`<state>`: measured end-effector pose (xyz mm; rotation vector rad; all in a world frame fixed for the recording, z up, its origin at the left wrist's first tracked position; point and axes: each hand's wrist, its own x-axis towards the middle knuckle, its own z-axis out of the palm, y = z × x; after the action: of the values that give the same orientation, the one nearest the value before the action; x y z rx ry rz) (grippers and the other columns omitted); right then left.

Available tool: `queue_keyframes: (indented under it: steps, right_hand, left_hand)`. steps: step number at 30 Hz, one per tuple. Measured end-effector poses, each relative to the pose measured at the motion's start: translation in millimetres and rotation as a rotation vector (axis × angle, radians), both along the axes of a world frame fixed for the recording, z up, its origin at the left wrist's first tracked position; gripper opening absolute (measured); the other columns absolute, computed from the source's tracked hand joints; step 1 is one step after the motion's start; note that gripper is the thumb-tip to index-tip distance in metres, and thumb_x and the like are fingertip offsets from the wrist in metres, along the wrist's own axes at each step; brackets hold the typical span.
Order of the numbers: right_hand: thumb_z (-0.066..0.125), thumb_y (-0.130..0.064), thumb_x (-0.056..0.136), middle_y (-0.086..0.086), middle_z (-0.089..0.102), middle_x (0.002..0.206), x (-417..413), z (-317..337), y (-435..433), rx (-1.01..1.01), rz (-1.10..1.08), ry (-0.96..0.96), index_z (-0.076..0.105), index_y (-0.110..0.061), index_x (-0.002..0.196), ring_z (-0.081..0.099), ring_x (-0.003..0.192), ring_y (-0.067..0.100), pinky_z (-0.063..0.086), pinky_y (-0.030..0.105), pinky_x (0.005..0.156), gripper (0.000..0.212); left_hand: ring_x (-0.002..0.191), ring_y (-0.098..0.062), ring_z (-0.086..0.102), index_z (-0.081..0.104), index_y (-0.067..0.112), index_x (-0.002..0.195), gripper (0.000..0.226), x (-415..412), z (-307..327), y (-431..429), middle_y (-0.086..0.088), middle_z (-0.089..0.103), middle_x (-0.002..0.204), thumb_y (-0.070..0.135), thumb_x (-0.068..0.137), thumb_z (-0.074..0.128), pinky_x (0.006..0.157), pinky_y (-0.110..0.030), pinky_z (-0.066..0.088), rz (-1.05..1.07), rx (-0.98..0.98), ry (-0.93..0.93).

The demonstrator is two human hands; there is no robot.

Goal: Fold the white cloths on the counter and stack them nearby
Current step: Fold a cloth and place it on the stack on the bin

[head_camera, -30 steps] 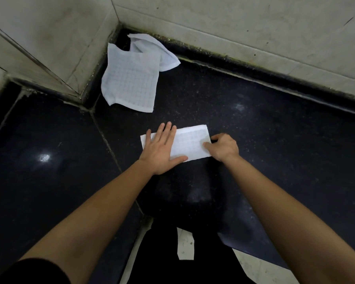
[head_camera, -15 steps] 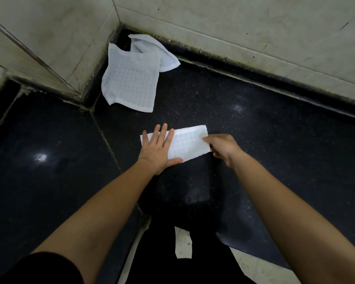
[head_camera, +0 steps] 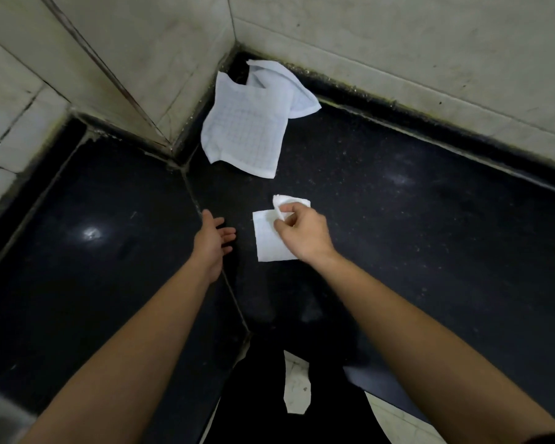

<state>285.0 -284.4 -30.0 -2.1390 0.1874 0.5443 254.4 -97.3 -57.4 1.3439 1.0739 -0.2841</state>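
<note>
All on the dark surface [head_camera: 430, 251]: loose cloths [head_camera: 247, 136] are bunched in the far corner against the wall, not yet folded. Your cloth [head_camera: 266, 241] went from a long strip to a small square in the last second, so that fold looks done and it's near ready to stack. Your right hand [head_camera: 302, 232] pinches its raised far corner. Your left hand [head_camera: 210, 241] came off it and sits just left, fingers relaxed, holding nothing.

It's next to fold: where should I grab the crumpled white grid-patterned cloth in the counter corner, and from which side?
Pinch the crumpled white grid-patterned cloth by its near edge, coming from your side over the black counter: that edge lies flat, while the far part bunches against the tiled walls. Probably use the open left hand; the right hand pinches the folded white cloth.
</note>
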Motion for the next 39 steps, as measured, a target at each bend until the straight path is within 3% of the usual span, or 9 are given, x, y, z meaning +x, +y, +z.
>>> queue_keyframes:
  steps: [8,11,14,17,21,26,30,35,39]
  right_hand:
    - [0.061,-0.038,0.093,-0.002,0.063,0.12,-29.1,-16.2,25.2,-0.112,0.301,0.087,0.054,-0.02,0.14,0.062,0.104,0.015,0.05,0.03,0.095,0.05]
    - [0.054,-0.025,0.098,0.0,0.062,0.121,-28.6,-10.1,0.3,-0.103,0.25,-0.128,0.063,-0.02,0.13,0.062,0.093,0.013,0.052,0.032,0.091,0.033]
    - [0.048,-0.021,0.101,0.008,0.054,0.135,-27.6,-7.5,-24.4,-0.317,0.427,-0.391,0.057,-0.016,0.137,0.056,0.113,0.026,0.048,0.042,0.096,0.037]
    - [0.034,-0.04,0.106,0.017,0.016,0.163,-20.8,-11.9,-33.4,-0.574,0.697,-0.442,0.022,-0.022,0.157,0.024,0.146,0.036,0.027,0.051,0.116,0.056]
    - [0.01,-0.071,0.096,0.018,-0.03,0.16,-6.2,-33.3,-43.1,-0.819,0.851,-0.301,-0.019,-0.03,0.156,-0.02,0.15,0.038,0.0,0.056,0.122,0.078]
    - [0.012,-0.081,0.088,0.018,-0.031,0.16,-2.6,-42.6,-49.2,-0.836,0.851,-0.193,-0.029,-0.033,0.15,-0.022,0.149,0.038,-0.003,0.056,0.122,0.089]
    - [0.037,-0.067,0.096,0.016,0.012,0.163,-13.9,-27.3,-48.3,-0.563,0.538,-0.261,0.004,-0.025,0.16,0.017,0.147,0.034,0.022,0.05,0.118,0.083]
    - [0.061,-0.052,0.091,-0.006,0.063,0.11,-1.5,-22.5,-38.9,-0.144,-0.066,0.15,0.047,-0.019,0.141,0.06,0.115,0.023,0.045,0.03,0.084,0.061]
    - [0.078,-0.038,0.078,-0.002,0.063,0.124,15.2,-25.1,-26.6,0.043,-0.214,0.371,0.06,-0.018,0.132,0.062,0.111,0.021,0.051,0.03,0.087,0.06]
  left_hand:
    - [0.088,-0.014,0.059,0.054,0.017,0.126,0.049,-2.1,-1.1,5.0,-0.004,0.063,0.097,0.052,0.104,0.026,0.076,-0.03,0.046,-0.056,-0.036,-0.018]
    - [0.091,-0.013,0.057,0.05,0.018,0.133,0.042,-1.7,-2.1,0.7,0.0,0.059,0.101,0.045,0.102,0.04,0.076,-0.027,0.046,-0.241,0.109,-0.003]
    - [0.115,-0.017,0.048,0.032,0.031,0.149,0.064,-11.6,-6.2,-5.9,-0.003,0.041,0.127,0.049,0.093,0.057,0.098,-0.031,0.041,-0.655,0.389,-0.086]
    - [0.114,-0.014,0.032,0.005,0.047,0.153,0.097,-20.1,-9.9,-11.2,0.001,0.027,0.122,0.065,0.079,0.065,0.1,-0.033,0.036,-1.062,0.61,-0.182]
    - [0.106,-0.02,0.031,-0.002,0.045,0.154,0.107,-12.7,-16.0,-9.2,-0.002,0.023,0.116,0.068,0.076,0.067,0.098,-0.041,0.043,-1.369,0.814,-0.134]
    - [0.105,-0.019,0.03,-0.005,0.049,0.152,0.111,-7.1,-16.1,-10.2,-0.001,0.021,0.114,0.062,0.074,0.073,0.096,-0.041,0.045,-1.361,0.76,-0.101]
    - [0.107,-0.019,0.031,-0.017,0.048,0.149,0.125,-14.7,-13.8,-10.6,-0.001,0.023,0.116,0.065,0.068,0.076,0.098,-0.039,0.043,-1.318,0.742,-0.118]
    - [0.119,-0.022,0.046,0.006,0.026,0.157,0.101,-13.4,-13.7,-12.5,-0.012,0.038,0.137,0.053,0.083,0.07,0.107,-0.04,0.04,-0.767,0.463,-0.096]
    - [0.1,-0.014,0.057,0.026,0.018,0.154,0.075,-9.2,-12.4,-12.8,-0.003,0.057,0.116,0.029,0.091,0.066,0.086,-0.025,0.042,-0.502,0.31,-0.043]
